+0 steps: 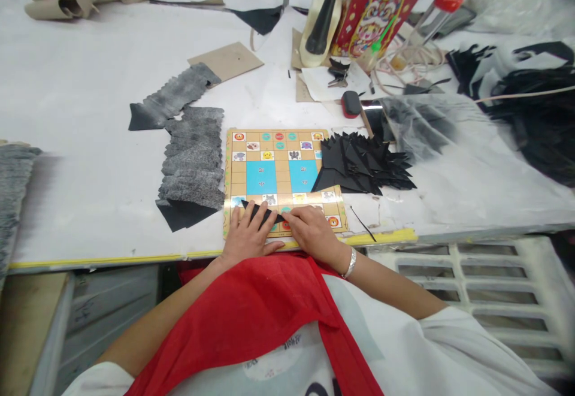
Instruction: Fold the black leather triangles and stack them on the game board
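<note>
The left hand [249, 234] lies spread over the black piece [256, 209] on the game board [280, 187]; the right hand [312, 228] curls at one end, pinch impossible to tell; looks light, pliable; best pressed flat, edge-held.

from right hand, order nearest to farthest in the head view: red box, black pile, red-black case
1. Black pile: beyond the right hand, to its right.
2. Red-black case: farther back, behind the pile.
3. Red box: farthest back, right of centre.

A slatted rack [498, 284] stands by the white table [90, 192].
</note>
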{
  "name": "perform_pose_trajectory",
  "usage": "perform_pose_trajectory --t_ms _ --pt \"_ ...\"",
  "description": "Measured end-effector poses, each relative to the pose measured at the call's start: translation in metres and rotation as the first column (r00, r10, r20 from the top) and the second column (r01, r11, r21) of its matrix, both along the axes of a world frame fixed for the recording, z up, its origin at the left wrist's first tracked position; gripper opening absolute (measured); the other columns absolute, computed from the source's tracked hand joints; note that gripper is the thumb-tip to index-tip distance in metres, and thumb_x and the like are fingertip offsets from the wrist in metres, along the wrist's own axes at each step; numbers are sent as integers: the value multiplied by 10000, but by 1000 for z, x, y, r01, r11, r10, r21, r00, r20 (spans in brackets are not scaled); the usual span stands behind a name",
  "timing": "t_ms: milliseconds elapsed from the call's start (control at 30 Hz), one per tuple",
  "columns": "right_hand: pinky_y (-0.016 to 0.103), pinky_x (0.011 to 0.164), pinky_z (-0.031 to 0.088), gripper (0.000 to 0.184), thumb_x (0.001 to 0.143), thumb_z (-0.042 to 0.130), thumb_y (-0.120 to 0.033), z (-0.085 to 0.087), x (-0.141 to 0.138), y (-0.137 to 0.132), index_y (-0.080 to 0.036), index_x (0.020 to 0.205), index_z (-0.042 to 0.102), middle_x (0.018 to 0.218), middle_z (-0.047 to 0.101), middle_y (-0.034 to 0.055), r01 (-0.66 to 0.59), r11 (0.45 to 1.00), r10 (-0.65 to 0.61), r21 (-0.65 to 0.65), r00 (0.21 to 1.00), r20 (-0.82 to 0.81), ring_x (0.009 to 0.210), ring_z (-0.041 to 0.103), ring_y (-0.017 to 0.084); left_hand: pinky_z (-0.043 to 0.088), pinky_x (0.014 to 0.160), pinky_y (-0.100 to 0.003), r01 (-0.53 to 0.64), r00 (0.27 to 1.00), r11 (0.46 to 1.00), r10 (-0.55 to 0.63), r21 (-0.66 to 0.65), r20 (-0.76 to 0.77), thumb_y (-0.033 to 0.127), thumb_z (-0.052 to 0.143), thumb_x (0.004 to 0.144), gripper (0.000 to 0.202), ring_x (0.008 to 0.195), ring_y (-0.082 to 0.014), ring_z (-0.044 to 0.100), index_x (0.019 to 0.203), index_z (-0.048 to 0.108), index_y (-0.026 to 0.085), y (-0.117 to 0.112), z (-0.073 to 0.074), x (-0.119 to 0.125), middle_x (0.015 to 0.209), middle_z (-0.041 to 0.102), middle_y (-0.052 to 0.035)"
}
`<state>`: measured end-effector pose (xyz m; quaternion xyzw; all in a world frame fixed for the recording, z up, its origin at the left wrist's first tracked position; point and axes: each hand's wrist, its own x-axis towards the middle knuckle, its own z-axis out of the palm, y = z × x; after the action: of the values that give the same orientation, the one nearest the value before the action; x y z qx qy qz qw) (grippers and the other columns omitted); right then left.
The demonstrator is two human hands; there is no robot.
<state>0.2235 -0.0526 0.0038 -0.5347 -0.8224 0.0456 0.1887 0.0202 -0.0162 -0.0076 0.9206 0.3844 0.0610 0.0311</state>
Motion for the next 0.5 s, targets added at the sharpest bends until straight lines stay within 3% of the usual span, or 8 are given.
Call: perform_pose_trajectory --t_ms 233,300,433,500 --pt "386 811 327 320 926 429 -205 10 2 -4 -136 1215 548 1075 591 119 -79 996 87 -42 964 250 945 456 242 183 1072 -597 15 1000 1000 -15 -20 -11 576 438 865 638 1338 -337 317 1384 407 206 5 5 -4 1455 372 -93" --pt "388 812 319 321 927 424 -204 13 1 -4 -138 1217 543 1077 587 119 -84 995 97 -56 953 286 948 455 243 177 1083 -583 10 1000 1000 -10 -26 -9 577 407 877 655 1330 -317 340 1386 398 166 9 8 -8 1444 388 -109" --pt "392 797 320 326 917 435 -205 17 -2 -3 -122 1215 538 1059 586 125 -93 993 112 -72 938 329 940 455 253 150 1096 -574 -106 994 994 106 22 9 629 411 850 756 1320 -335 352 1374 401 84 13 14 -10 1415 414 -175" --pt "396 789 327 330 910 448 -211 19 -4 -2 -101 1206 540 1040 586 134 -102 992 122 -76 934 336 929 458 258 131 1109 -552 -75 997 996 74 56 23 627 413 850 759 1329 -328 342 1373 401 77 12 16 -5 1417 406 -187"
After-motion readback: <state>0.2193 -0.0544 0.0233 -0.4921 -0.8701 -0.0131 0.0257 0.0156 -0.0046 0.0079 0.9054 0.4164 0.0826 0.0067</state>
